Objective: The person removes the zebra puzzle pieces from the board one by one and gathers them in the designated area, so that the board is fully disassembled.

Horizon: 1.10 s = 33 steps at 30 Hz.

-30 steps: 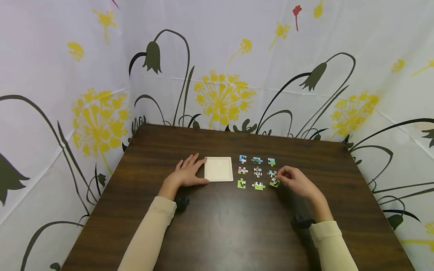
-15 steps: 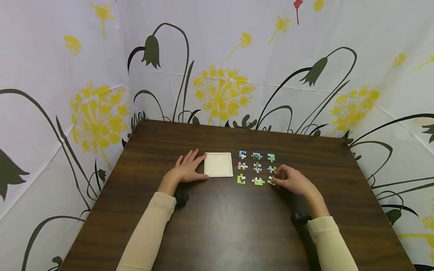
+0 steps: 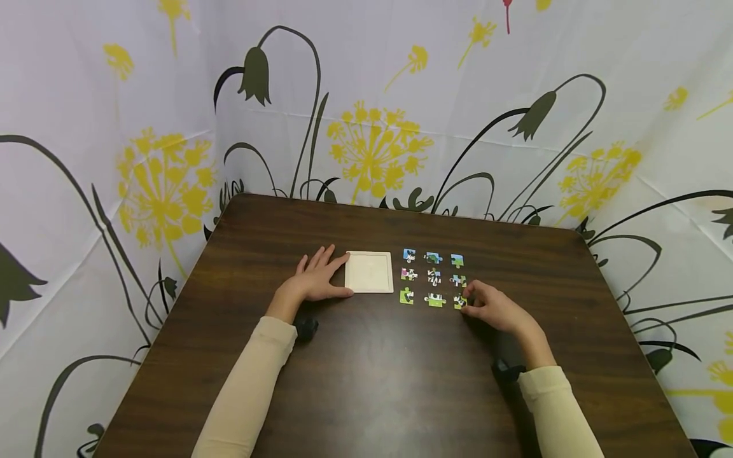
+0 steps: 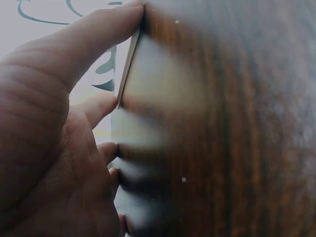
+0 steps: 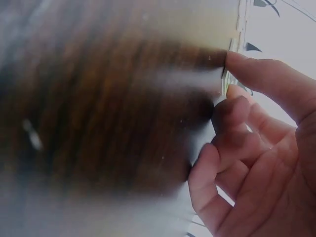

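Note:
A shallow square wooden puzzle tray [image 3: 369, 273] lies on the dark table in the head view, pale and bare inside. My left hand [image 3: 314, 281] lies spread at its left side, thumb and index finger touching its edge near the two left corners. To the right are several printed jigsaw pieces [image 3: 434, 299] in rows, apart from each other. With bent fingers, my right hand [image 3: 497, 308] pinches the green, black and white jigsaw piece [image 3: 459, 302] at the lower right of the group. Only a thin edge of a piece shows between thumb and fingers in the right wrist view.
The brown wood-grain table [image 3: 366, 381] reaches well in front of the hands. Behind it hangs a white cloth [image 3: 366, 76] with printed flowers, which also closes off both sides. A dark wrist device [image 3: 306, 329] sits under the left wrist.
My right hand has shifted the lower-right jigsaw piece slightly and turned it from tilted to straight in its row. The left hand stays at the tray. The head view has tipped downward.

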Tool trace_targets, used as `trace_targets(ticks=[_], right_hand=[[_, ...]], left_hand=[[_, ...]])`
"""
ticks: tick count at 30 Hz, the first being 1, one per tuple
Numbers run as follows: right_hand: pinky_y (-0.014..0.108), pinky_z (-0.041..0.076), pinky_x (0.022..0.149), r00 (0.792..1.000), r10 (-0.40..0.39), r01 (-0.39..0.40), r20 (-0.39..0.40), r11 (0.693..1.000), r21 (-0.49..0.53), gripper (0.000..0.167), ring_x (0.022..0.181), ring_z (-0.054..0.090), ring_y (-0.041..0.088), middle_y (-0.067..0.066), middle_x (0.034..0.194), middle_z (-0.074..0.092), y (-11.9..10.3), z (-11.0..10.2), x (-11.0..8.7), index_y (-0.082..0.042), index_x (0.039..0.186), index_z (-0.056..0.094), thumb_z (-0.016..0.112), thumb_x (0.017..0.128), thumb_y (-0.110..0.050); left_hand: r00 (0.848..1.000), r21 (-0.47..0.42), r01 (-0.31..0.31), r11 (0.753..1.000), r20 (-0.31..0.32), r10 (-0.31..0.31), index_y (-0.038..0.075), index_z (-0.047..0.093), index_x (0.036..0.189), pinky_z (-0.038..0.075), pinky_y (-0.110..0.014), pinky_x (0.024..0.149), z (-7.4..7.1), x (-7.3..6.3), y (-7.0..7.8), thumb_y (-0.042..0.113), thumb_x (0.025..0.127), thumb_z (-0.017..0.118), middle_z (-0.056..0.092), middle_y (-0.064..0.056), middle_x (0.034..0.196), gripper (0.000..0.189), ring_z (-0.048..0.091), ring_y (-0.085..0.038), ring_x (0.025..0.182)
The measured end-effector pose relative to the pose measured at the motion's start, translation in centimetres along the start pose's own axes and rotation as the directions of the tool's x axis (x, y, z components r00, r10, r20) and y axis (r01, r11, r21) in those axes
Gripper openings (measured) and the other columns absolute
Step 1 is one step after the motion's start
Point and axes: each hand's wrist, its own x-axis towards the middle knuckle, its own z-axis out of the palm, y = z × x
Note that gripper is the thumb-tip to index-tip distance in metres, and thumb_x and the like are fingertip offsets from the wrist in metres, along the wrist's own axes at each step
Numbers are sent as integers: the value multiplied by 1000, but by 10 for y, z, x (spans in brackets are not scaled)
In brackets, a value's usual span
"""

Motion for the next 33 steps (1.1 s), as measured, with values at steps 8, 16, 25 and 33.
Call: trace_targets(ticks=[8, 16, 25, 33], right_hand=[[35, 44, 67, 1000, 11, -11, -6, 1000, 18, 31, 71, 52, 19, 6, 80, 60, 6, -3, -4, -5, 124, 60, 76, 101, -18], [35, 45, 66, 999, 31, -30, -20, 998, 58, 33, 72, 53, 20, 7, 81, 61, 12, -4, -5, -3, 126, 61, 77, 101, -17], [33, 50, 67, 1000, 23, -23, -5, 994, 105, 37, 73, 57, 20, 9, 82, 65, 15, -11, -9, -2, 132, 60, 75, 102, -19], [34, 56, 76, 997, 68, -63, -29, 987, 146, 41, 80, 63, 22, 14, 95, 70, 21, -26, -25, 3, 138, 57, 63, 111, -27]], left_hand=[[1000, -21, -7, 1000, -8, 7, 25, 15, 175, -13, -66, 131, 2, 0, 3, 61, 96, 70, -9, -14, 183, 103, -12, -38, 169], [1000, -23, 1, 1000, -8, -1, 27, 15, 175, -13, -65, 131, 2, 0, 7, 63, 96, 69, -10, -11, 183, 103, -13, -36, 169], [1000, -26, 7, 1000, -21, -7, 27, 16, 175, -12, -65, 131, 6, 5, 7, 60, 96, 72, -9, -11, 183, 103, -11, -35, 170], [999, -36, -13, 999, -40, 11, 26, 17, 175, -12, -66, 131, 8, 9, 9, 61, 94, 73, -6, -12, 183, 104, -10, -37, 170]])
